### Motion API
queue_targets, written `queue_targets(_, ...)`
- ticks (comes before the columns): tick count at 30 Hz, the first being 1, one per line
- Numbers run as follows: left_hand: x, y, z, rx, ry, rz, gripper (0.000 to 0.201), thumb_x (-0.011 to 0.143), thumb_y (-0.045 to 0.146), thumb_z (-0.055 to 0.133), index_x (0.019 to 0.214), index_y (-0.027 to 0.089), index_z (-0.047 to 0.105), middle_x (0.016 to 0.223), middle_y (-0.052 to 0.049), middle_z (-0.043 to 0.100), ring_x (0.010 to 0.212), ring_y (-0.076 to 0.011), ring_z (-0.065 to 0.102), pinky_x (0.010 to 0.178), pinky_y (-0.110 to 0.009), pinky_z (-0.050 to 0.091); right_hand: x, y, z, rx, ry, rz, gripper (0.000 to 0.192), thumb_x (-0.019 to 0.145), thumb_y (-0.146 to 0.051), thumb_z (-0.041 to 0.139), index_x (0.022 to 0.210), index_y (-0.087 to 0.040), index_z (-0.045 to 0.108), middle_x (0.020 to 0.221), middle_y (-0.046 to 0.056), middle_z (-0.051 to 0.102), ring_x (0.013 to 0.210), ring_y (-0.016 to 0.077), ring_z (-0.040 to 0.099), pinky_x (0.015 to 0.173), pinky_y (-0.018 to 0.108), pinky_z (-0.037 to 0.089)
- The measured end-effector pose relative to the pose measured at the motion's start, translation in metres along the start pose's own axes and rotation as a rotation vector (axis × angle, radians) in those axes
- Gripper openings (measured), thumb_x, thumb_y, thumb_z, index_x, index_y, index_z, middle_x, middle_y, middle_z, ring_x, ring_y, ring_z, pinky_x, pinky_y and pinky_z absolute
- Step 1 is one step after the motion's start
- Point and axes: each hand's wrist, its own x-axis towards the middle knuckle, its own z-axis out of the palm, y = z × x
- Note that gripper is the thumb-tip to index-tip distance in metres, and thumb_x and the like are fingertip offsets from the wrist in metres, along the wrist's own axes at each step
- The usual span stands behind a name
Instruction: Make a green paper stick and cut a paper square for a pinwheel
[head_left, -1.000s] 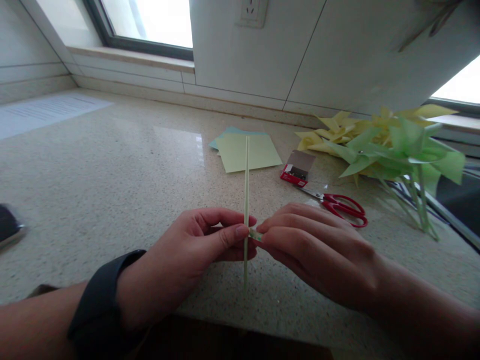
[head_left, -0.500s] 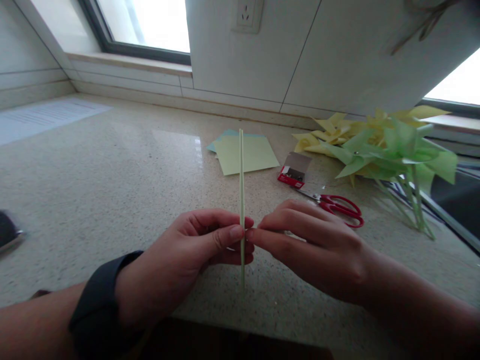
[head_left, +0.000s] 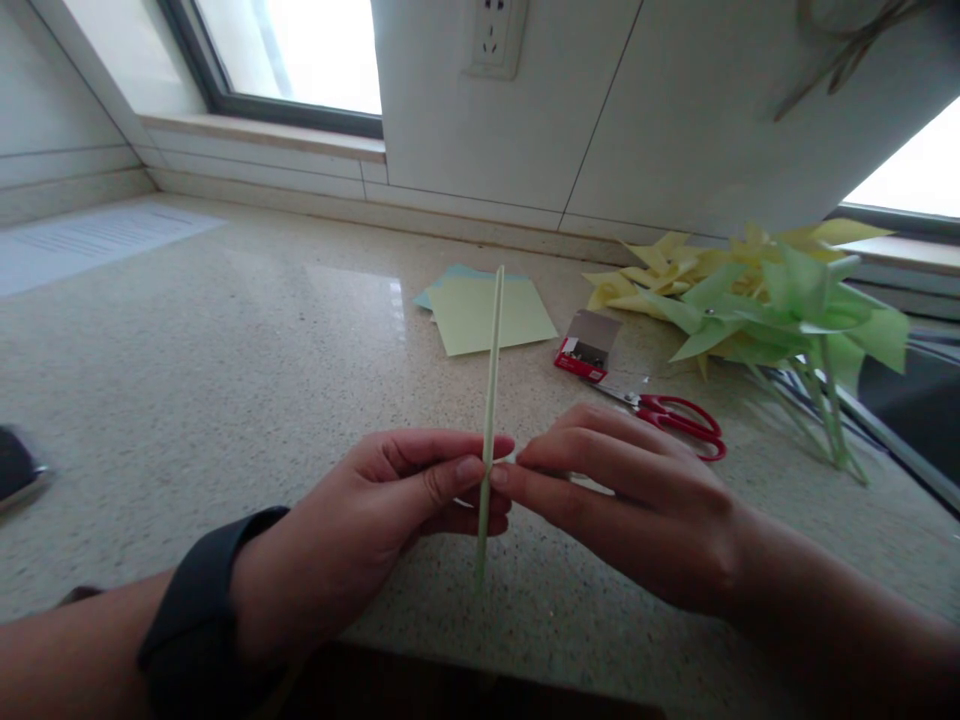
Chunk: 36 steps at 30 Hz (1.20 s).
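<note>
The thin green stick [head_left: 490,380] now tilts slightly rightward at its top, where it stood upright before. The left hand [head_left: 375,530] pinches it in a narrow grip; the right hand [head_left: 630,500] pinches beside it. Both hover over the speckled worktop [head_left: 225,380], with red scissors [head_left: 679,418], paper sheets [head_left: 480,312] and pinwheels [head_left: 765,300] beyond, below a window [head_left: 300,50].

Polished speckled stone worktop [head_left: 225,350] with paper craft pieces.
A thin, smooth pale-green stick [head_left: 491,360] looks like rolled paper or plastic. Flat sheets [head_left: 487,315] and folded pinwheels [head_left: 765,300] are matt paper. Scissors [head_left: 679,415] have glossy red plastic handles and metal blades. The wall tiles [head_left: 637,120] look smooth.
</note>
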Motion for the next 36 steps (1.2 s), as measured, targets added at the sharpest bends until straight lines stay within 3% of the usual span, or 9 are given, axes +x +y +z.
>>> queue_targets(15,-0.0006,-0.0006,-0.0005,0.037,0.021,-0.014,0.015,0.087,0.028,0.080,0.101,0.025,0.083,0.091,-0.003,0.082,0.082,-0.0150,0.073,0.078,-0.025,0.058,-0.0024,0.0040,-0.0028,0.052,-0.009,-0.025,0.021,0.103,-0.015,0.052,0.115,-0.011,0.068,0.092,0.007,0.073,0.085,0.0174,0.064,0.071,0.033,0.055)
queue_targets(21,-0.0011,-0.0001,0.0008,-0.033,0.018,-0.016,0.016,0.085,0.022,0.081,0.101,0.023,0.081,0.086,-0.001,0.081,0.075,-0.0097,0.072,0.070,-0.016,0.057,-0.0017,0.0027,-0.0035,0.036,-0.003,-0.037,0.021,0.105,-0.016,0.048,0.114,-0.013,0.068,0.092,0.006,0.073,0.085,0.0168,0.064,0.070,0.033,0.056)
queue_targets(27,0.0005,0.0025,0.0021,-0.096,0.035,-0.032,0.011,0.079,0.020,0.086,0.081,0.018,0.076,0.071,0.001,0.077,0.064,-0.0084,0.070,0.062,-0.015,0.056,-0.0025,0.0012,-0.0050,0.020,-0.017,-0.051,0.020,0.103,-0.013,0.050,0.113,-0.009,0.068,0.090,0.008,0.073,0.083,0.0182,0.065,0.069,0.035,0.056)
queue_targets(36,-0.0006,0.0006,0.0017,-0.102,0.033,-0.050,0.005,0.082,0.021,0.084,0.086,0.021,0.081,0.077,0.001,0.081,0.070,-0.0095,0.074,0.068,-0.016,0.057,-0.0015,-0.0002,-0.0050,0.023,-0.024,-0.058,0.024,0.105,-0.012,0.046,0.116,-0.008,0.067,0.091,0.008,0.074,0.082,0.0182,0.064,0.069,0.035,0.054)
